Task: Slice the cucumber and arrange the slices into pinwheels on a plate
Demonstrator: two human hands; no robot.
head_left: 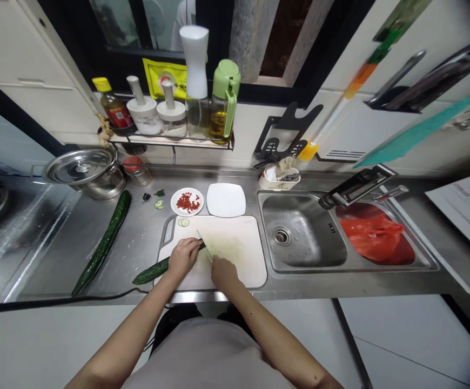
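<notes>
My left hand (pixel 183 256) is closed around a dark green cucumber (pixel 150 272) that lies slantwise over the left part of the white cutting board (pixel 243 270). In my right hand (pixel 224 274) is the handle of a knife. The knife's blade (pixel 205 241) stands at the cut end of the cucumber, just beyond my left fingers, which partly hide that end. A few pale cucumber slices (pixel 183 222) rest at the board's upper left corner. Past the board, a white plate (pixel 226 200) sits beside a small plate (pixel 174 202) of red pieces.
Another long cucumber (pixel 104 240) lies on the steel counter to the left, near a lidded pot (pixel 85 170). Small green scraps (pixel 159 204) lie behind the board. To the right is a sink (pixel 306 232) with a red plastic bag (pixel 373 235). A condiment shelf (pixel 178 141) hangs above.
</notes>
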